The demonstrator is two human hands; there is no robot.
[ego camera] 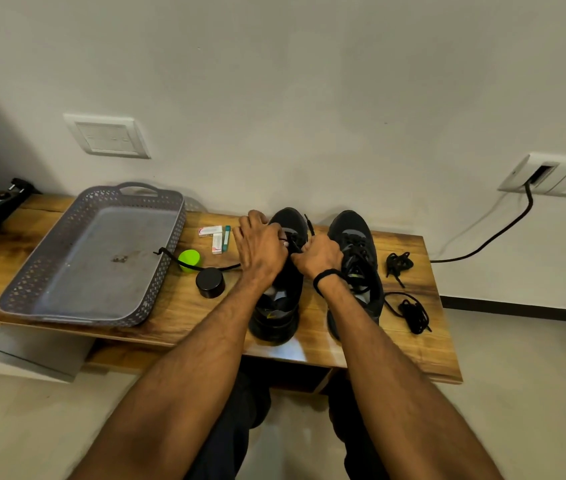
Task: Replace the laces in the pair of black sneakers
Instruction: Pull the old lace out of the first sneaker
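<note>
Two black sneakers stand side by side on a wooden bench (pixel 423 355), toes toward the wall. My left hand (pixel 260 249) rests on the left sneaker (pixel 279 299) near its front eyelets, fingers curled over the tongue area. My right hand (pixel 319 256) grips a black lace (pixel 309 225) whose tip sticks up above the fist. Another length of that lace (pixel 184 263) trails left across the bench to the tray. The right sneaker (pixel 356 244) is laced. Two loose black laces lie bundled to its right, one farther back (pixel 398 263) and one nearer (pixel 413 313).
A grey perforated tray (pixel 66 296) sits at the left of the bench. A green cap (pixel 189 259), a black round tin (pixel 210 283) and small boxes (pixel 216 237) lie between tray and sneakers. A black cable (pixel 493 237) runs from a wall socket at the right.
</note>
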